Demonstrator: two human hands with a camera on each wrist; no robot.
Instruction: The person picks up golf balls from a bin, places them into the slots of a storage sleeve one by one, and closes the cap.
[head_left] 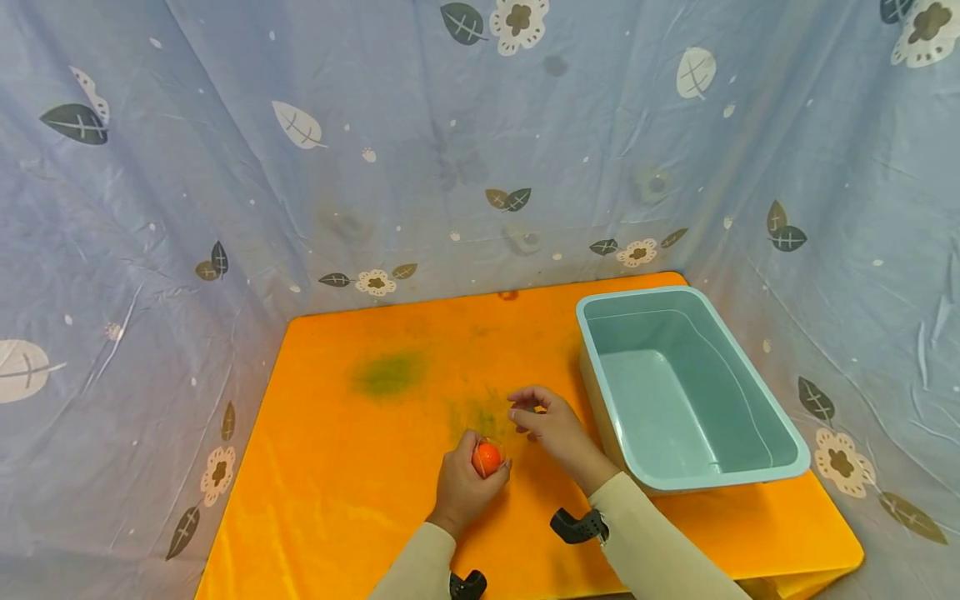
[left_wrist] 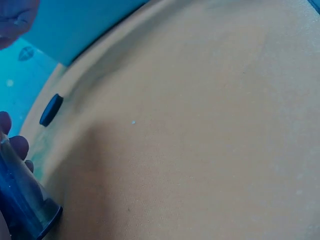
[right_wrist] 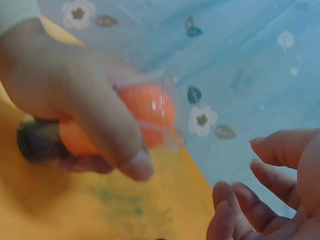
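My left hand point(head_left: 465, 487) grips a clear plastic tube point(left_wrist: 22, 200) with its fingers and thumb wrapped round it. An orange ball point(right_wrist: 147, 112) sits inside at the open-looking upper end, and more orange shows below the thumb in the right wrist view. The tube's other end point(right_wrist: 40, 142) is dark. To the right of it my right hand point(head_left: 555, 429) hovers over the table, fingers loosely bent and holding nothing. A dark round disc point(left_wrist: 51, 110), like a cap, lies on the table, partly hidden under the right hand in the head view.
A deep light-blue plastic bin point(head_left: 652, 392) stands at the table's right side, close to my right forearm. Orange cloth point(head_left: 337, 467) with green stains covers the table. Patterned blue curtains point(head_left: 420, 125) hang round the back and sides.
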